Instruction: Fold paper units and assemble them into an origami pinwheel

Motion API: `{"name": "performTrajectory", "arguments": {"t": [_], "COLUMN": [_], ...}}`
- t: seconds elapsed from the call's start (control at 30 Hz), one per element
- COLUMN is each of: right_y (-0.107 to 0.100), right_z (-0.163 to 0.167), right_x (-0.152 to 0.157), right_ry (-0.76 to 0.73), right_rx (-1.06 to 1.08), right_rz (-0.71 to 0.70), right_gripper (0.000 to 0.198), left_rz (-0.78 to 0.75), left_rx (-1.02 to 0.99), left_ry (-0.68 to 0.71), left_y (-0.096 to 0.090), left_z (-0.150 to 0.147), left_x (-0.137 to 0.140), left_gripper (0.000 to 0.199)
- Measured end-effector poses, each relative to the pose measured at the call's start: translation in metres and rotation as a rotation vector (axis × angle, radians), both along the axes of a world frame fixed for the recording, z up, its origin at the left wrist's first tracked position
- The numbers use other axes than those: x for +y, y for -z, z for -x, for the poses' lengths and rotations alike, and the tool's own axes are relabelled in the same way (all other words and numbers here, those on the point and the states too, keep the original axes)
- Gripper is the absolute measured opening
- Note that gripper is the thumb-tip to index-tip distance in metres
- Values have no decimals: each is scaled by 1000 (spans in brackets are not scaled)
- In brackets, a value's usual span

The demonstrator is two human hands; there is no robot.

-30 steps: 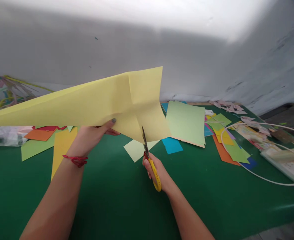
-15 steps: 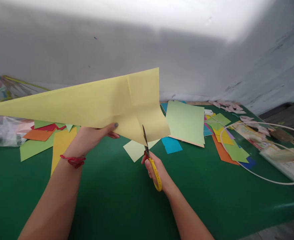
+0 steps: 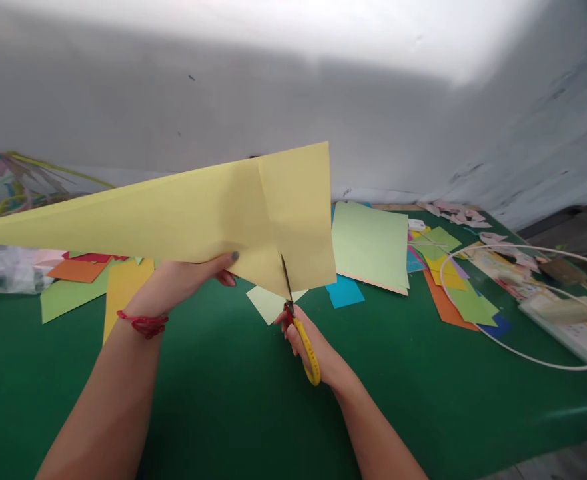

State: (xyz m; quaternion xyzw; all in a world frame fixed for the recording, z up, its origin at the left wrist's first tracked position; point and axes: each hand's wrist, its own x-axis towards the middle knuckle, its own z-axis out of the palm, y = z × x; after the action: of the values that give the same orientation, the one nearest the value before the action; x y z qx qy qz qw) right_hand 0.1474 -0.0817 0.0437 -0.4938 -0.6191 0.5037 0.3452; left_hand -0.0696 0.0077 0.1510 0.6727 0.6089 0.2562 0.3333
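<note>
A large pale yellow sheet of paper (image 3: 183, 210), folded into a long taper, is held up above the table. Its narrow end points left, and creases run across the wide right end. My left hand (image 3: 198, 277) pinches its lower edge, thumb in front and the other fingers behind. In my right hand (image 3: 313, 343) is a pair of scissors (image 3: 307, 347) with yellow handles. One dark blade lies across the front of the paper at its lower edge; the other blade is hidden behind the sheet.
Light green sheets (image 3: 370, 247) and a blue piece (image 3: 344, 292) lie on the green table (image 3: 223, 407). Coloured scraps (image 3: 468, 300) and a white cable loop (image 3: 518, 360) are at right. More coloured paper (image 3: 128, 287) and a clear plastic bag (image 3: 6, 270) lie left. A wall stands behind.
The paper's wide end has shifted slightly right and down and looks flatter, its lower right corner less curled. The scissors and my right hand have moved a little left.
</note>
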Motion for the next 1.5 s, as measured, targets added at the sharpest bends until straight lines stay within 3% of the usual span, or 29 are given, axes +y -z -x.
{"name": "performTrajectory", "arguments": {"t": [0.4, 0.77, 0.97, 1.5], "right_y": [-1, -8, -7, -8], "right_z": [1, 2, 2, 2], "right_x": [2, 2, 2, 2], "right_ry": [94, 109, 121, 124], "right_rx": [-32, -61, -59, -64], "right_rz": [-33, 1, 5, 42], "right_gripper": [42, 42, 41, 41], "left_rz": [6, 0, 79, 86], "left_rx": [50, 61, 31, 61], "left_ry": [75, 52, 119, 145], "left_y": [0, 1, 4, 6], "left_z": [0, -1, -2, -4], "left_x": [1, 2, 1, 1], "left_gripper": [38, 34, 32, 33]}}
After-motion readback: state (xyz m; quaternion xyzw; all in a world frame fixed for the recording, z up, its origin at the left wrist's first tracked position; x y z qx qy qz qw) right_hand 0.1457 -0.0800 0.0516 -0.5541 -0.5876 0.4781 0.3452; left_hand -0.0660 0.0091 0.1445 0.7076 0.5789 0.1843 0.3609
